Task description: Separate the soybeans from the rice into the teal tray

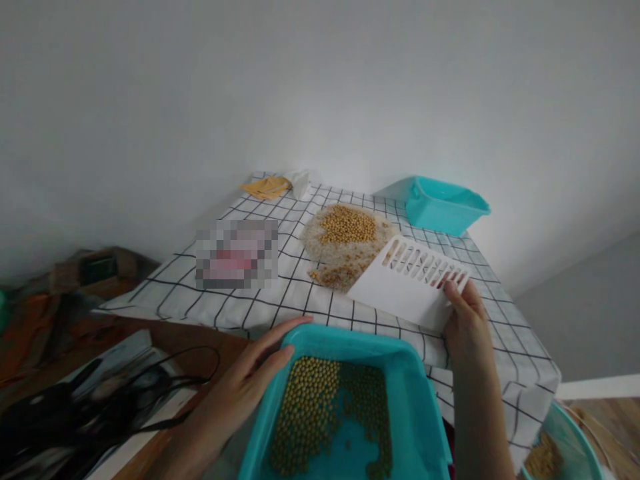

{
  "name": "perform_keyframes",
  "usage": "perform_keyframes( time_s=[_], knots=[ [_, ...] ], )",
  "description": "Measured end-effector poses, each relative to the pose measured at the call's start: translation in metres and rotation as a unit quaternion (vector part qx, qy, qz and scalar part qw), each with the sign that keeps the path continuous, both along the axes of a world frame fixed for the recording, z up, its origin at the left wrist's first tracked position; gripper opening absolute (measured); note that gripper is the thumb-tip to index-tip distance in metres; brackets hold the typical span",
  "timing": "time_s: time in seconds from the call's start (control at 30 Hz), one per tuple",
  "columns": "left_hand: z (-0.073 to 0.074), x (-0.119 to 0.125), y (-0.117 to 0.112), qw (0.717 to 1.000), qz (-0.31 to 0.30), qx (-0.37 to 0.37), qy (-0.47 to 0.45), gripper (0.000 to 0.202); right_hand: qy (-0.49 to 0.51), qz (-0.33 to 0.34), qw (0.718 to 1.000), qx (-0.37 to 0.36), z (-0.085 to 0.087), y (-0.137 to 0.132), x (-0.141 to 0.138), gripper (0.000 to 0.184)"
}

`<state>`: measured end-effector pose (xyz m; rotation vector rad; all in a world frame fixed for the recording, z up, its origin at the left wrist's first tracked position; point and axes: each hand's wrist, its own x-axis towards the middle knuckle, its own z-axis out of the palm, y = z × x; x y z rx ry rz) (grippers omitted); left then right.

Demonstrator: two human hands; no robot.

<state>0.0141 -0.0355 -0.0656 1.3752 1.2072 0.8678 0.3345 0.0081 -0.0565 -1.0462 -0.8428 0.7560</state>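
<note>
My left hand (250, 377) grips the near left rim of a teal plastic tub (400, 407) that holds a layer of yellow-green soybeans (320, 413). My right hand (465, 317) holds the near edge of a white slotted scoop (405, 283) lying tilted on the checked tablecloth. The scoop's far edge touches a mixed heap of soybeans and rice (345, 243) spread on the cloth.
A second teal tub (443, 203) stands at the table's far right corner. Yellow cloth (267, 187) and a white packet lie at the far edge. A blurred-out patch (236, 253) sits left of the heap. Black cables (100, 400) lie at lower left, another beans bowl (560, 447) at lower right.
</note>
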Motion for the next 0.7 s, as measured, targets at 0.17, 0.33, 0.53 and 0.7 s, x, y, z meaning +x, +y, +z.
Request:
perform_keyframes(
  time_s=[0.17, 0.33, 0.53, 0.7],
  knots=[
    [0.020, 0.004, 0.002, 0.995, 0.001, -0.084, -0.054, 0.039, -0.048, 0.010, 0.999, -0.015, 0.000, -0.001, -0.004, 0.024],
    [0.024, 0.010, 0.002, 0.992, 0.011, -0.105, -0.071, 0.032, -0.062, 0.018, 0.998, -0.004, 0.001, -0.004, -0.006, 0.019],
    [0.014, 0.011, 0.000, 0.992, 0.027, -0.100, -0.072, 0.030, -0.018, 0.015, 1.000, 0.009, -0.001, -0.009, -0.002, 0.021],
    [0.009, 0.009, 0.003, 0.991, 0.016, -0.100, -0.087, 0.029, -0.060, 0.049, 0.997, -0.016, -0.002, -0.010, -0.001, 0.020]
  ],
)
